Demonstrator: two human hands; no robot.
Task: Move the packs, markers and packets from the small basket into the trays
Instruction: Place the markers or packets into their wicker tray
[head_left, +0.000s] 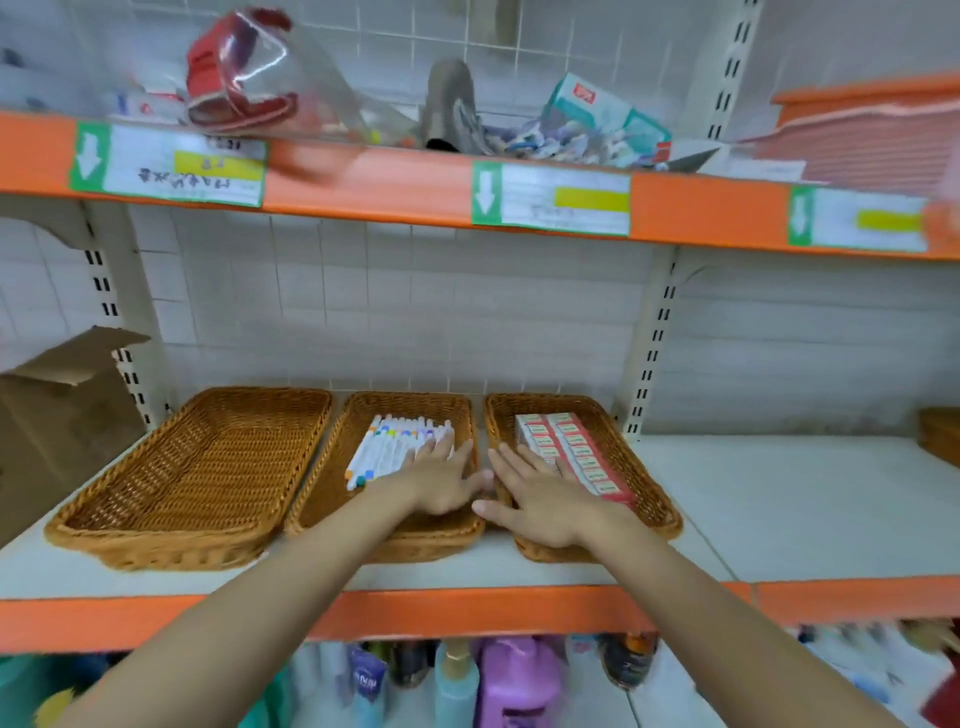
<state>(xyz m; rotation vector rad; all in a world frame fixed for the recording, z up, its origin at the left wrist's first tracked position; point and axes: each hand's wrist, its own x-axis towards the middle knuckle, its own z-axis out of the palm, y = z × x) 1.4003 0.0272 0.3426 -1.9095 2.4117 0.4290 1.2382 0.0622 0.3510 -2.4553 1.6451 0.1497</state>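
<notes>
Both forearms are bare, no sleeves reaching them; the left hand and right hand wear nothing.

Both bare arms reach forward, coming closer together toward the far side. The left hand lies flat, palm down, fingers straight and a little spread. The right hand lies flat just beside it, with thumbs almost touching.

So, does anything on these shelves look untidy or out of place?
The three wicker trays are tidy: markers lie side by side in the middle tray, red and white packs in rows in the right tray. The odd part is the upper shelf, where a crumpled plastic bag, a tilted box and loose items lie jumbled.
</notes>
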